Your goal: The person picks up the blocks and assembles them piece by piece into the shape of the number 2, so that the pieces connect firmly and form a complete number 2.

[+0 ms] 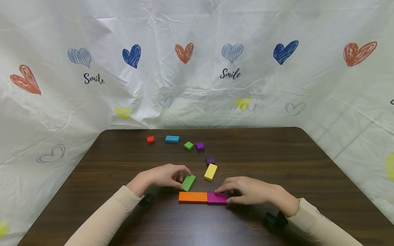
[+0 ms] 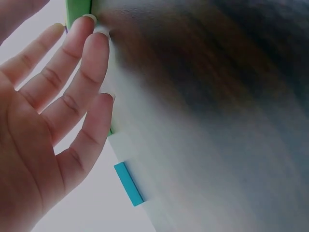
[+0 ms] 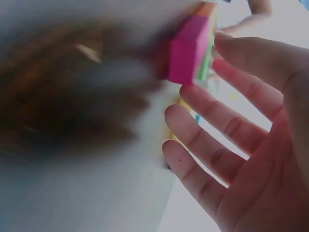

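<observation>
My left hand pinches a green rectangular block between thumb and index finger. The left wrist view has this green block at the top edge, beside the fingertips. Below it in the head view lies a long orange block, end to end with a magenta block. My right hand is at the right end of the magenta block, index finger at its far edge and thumb by its corner. In the right wrist view the other fingers are extended and spread.
Beyond the hands lie a yellow block, a dark purple cube, another purple cube, a small green block, a blue block and a red cube. The dark wooden table ends at a white printed curtain.
</observation>
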Action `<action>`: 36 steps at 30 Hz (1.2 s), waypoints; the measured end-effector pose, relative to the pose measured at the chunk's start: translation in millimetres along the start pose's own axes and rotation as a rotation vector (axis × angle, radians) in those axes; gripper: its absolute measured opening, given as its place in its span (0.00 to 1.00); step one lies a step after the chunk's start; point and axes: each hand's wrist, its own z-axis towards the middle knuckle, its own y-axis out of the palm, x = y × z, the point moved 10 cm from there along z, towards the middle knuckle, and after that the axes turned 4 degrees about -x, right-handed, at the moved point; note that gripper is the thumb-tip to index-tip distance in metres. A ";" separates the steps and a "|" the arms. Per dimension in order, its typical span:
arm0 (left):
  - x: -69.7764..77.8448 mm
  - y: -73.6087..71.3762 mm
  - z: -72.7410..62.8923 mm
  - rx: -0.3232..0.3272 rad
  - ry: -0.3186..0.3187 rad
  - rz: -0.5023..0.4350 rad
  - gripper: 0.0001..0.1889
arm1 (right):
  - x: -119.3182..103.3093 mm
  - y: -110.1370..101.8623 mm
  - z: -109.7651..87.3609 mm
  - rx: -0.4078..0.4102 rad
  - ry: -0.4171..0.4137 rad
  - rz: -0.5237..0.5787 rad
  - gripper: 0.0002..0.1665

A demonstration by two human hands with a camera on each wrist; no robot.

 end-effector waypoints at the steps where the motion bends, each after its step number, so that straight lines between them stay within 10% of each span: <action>1: -0.1 0.1 -1.0 -0.002 -0.001 -0.003 0.25 | 0.3 -2.8 0.9 0.004 0.003 0.004 0.22; 15: -2.5 0.1 -14.6 0.020 -0.010 0.026 0.24 | 32.4 -33.0 17.7 0.089 0.105 0.059 0.21; 36: 14.7 11.3 -39.2 0.068 0.007 0.258 0.30 | 56.0 -22.0 55.9 0.027 0.216 -0.099 0.25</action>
